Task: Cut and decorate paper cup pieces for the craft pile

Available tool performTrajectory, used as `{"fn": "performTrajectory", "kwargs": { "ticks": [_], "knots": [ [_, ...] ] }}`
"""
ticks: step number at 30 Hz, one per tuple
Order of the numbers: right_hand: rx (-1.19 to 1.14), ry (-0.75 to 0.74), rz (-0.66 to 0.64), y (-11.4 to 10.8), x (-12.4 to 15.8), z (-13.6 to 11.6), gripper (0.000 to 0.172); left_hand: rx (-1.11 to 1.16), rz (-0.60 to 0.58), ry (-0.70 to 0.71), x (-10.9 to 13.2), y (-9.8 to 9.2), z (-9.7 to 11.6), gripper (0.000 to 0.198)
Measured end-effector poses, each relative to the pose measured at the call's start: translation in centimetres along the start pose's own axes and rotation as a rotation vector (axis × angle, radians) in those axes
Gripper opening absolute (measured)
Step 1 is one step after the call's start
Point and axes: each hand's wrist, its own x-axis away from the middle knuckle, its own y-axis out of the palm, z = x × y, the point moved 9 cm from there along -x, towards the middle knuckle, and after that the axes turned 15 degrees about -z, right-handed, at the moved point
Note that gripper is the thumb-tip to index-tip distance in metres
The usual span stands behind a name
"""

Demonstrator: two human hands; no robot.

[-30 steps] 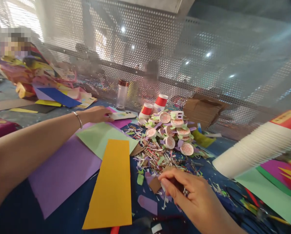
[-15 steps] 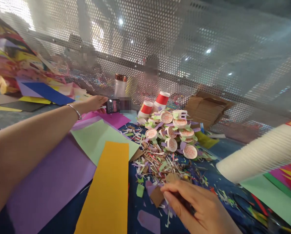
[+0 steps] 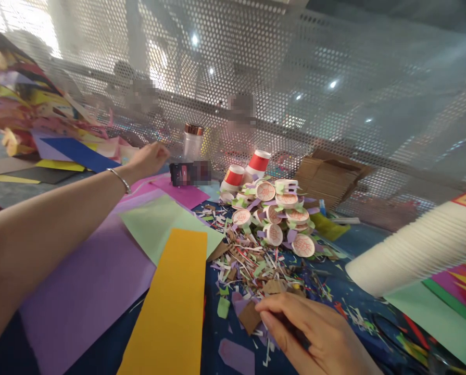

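My left hand (image 3: 152, 158), with a bangle at its wrist, is over the far left side, its fingers curled in and no object visible in them. Just right of it a dark phone (image 3: 181, 174) is propped upright, apart from the fingers. My right hand (image 3: 309, 333) is low in front, thumb and forefinger pinched close together; whatever lies between them, if anything, is hidden. At its fingertips is a brown cardboard scrap (image 3: 250, 317). Beyond lies a heap of paper clippings (image 3: 252, 260) and a pile of cut cup bottoms (image 3: 274, 234) with purple and green paper tabs.
Yellow card (image 3: 174, 302), green paper (image 3: 154, 224) and purple paper (image 3: 88, 291) cover the left. A long stack of paper cups (image 3: 412, 250) lies at right. Behind are red-banded cups (image 3: 259, 162), a bottle (image 3: 192, 143), folded cardboard (image 3: 330, 177) and a perforated screen (image 3: 225, 57).
My left hand has drawn up and slightly left, off the phone's edge, and its fingers have curled in. My right hand has stayed almost in place.
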Motion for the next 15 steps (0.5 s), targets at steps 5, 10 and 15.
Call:
{"fn": "performTrajectory", "kwargs": {
  "ticks": [5, 10, 15],
  "knots": [
    [0.043, -0.056, 0.006, -0.3, -0.3, -0.8, 0.018, -0.224, 0.046, 0.245, 0.3, 0.9, 9.8, 0.029],
    [0.042, -0.087, 0.007, -0.4, -0.4, -1.1, 0.017, -0.314, -0.065, 0.411, -1.5, 6.6, 20.0, 0.042],
    [0.018, -0.063, 0.019, -0.9, -0.4, -0.7, 0.019, -0.263, -0.051, 0.403, -5.0, 9.2, 25.2, 0.044]
  ]
}}
